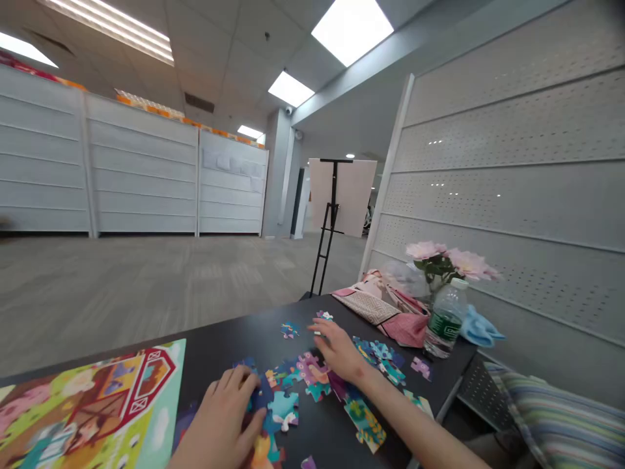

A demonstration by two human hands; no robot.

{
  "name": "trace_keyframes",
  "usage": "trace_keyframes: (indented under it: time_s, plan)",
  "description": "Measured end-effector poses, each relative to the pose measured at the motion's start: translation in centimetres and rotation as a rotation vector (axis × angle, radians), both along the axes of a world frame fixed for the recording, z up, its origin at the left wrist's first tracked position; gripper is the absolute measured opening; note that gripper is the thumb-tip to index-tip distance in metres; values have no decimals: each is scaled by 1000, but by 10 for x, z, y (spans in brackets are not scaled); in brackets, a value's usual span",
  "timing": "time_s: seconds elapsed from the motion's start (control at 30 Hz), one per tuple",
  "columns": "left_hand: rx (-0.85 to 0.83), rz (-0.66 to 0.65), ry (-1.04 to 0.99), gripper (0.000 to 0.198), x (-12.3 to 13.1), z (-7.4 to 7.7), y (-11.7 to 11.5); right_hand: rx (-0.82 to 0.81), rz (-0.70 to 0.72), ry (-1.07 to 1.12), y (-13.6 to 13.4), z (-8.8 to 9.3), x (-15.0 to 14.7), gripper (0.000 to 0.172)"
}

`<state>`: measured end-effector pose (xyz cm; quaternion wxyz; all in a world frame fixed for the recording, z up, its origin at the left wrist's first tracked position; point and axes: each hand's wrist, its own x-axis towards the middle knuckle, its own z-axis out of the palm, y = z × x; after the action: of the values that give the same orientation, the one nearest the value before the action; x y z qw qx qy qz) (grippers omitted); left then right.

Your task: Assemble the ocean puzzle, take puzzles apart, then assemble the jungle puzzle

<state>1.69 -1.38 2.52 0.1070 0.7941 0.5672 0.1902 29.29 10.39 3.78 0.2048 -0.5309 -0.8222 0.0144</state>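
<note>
Several colourful jigsaw pieces lie scattered on a black table. My left hand rests flat on joined pieces near the table's front, fingers stretched forward and slightly apart. My right hand reaches further out, palm down with fingers spread, fingertips touching a small piece at the far edge. Another loose piece lies just left of that hand. A joined cluster sits right of my right wrist.
A large picture sheet of a red barn covers the table's left end. A water bottle, pink patterned cloth, pink flowers and blue cloth stand at the right end. A black easel stands behind. A striped cushion lies lower right.
</note>
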Motion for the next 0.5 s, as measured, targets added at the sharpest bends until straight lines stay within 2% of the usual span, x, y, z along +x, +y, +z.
trace_keyframes:
  time_s: [0.13, 0.2, 0.27, 0.37, 0.43, 0.5]
  plan:
    - [5, -10, 11, 30, 0, -2, 0, 50, -262, -31, -57, -4, 72, 43]
    - [10, -16, 17, 31, 0, -6, 3, 17, -335, -60, -80, -8, 95, 43]
    - [15, -14, 31, 32, -2, -11, 6, -30, -344, -93, -99, -14, 105, 43]
    - [13, -11, 52, 36, -3, -15, 11, -32, -280, -66, -119, -21, 106, 39]
    - [9, -17, 57, 37, -3, -15, 11, 1, -244, 37, -124, -26, 104, 38]
    - [1, -19, 68, 38, -3, -14, 11, 32, -216, 255, -119, -30, 104, 38]
